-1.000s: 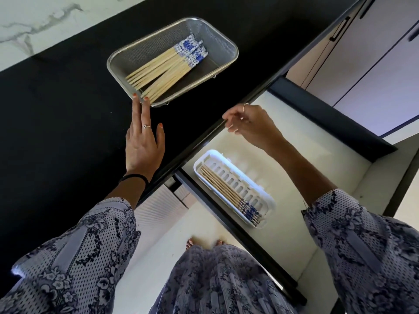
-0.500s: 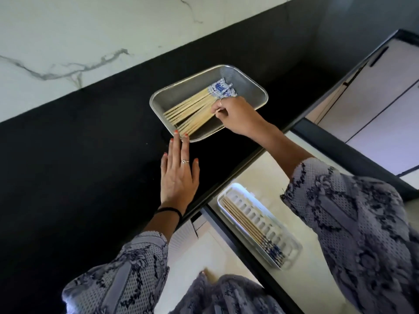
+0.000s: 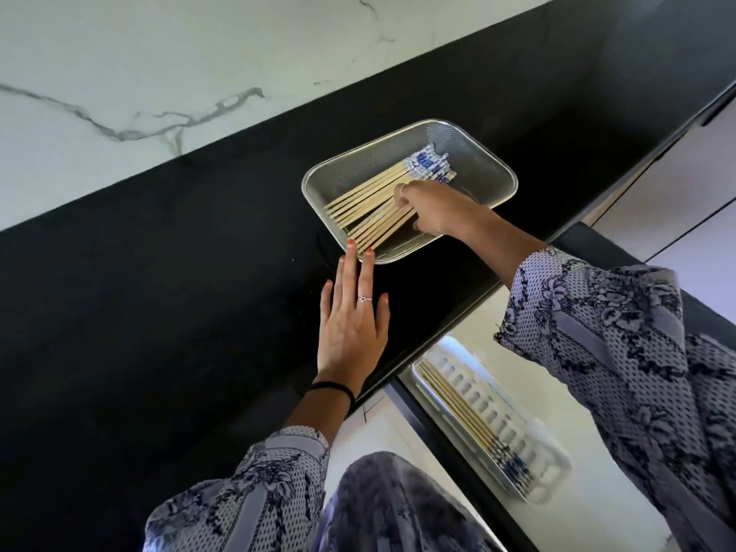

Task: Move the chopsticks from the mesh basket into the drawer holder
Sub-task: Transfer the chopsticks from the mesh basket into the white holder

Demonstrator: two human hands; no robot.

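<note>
Tan chopsticks (image 3: 370, 205) with blue-white ends; black counter (image 3: 159, 292).

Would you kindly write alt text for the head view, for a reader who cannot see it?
A person's right hand reaches into a mesh basket on a black counter, fingers curled around bamboo chopsticks. The left hand lies flat on the counter, fingertips at the basket's near rim. Below, an open drawer holds a white holder with several chopsticks already inside.

Black countertop (image 3: 159, 312) carries the mesh basket (image 3: 478, 153).
</note>
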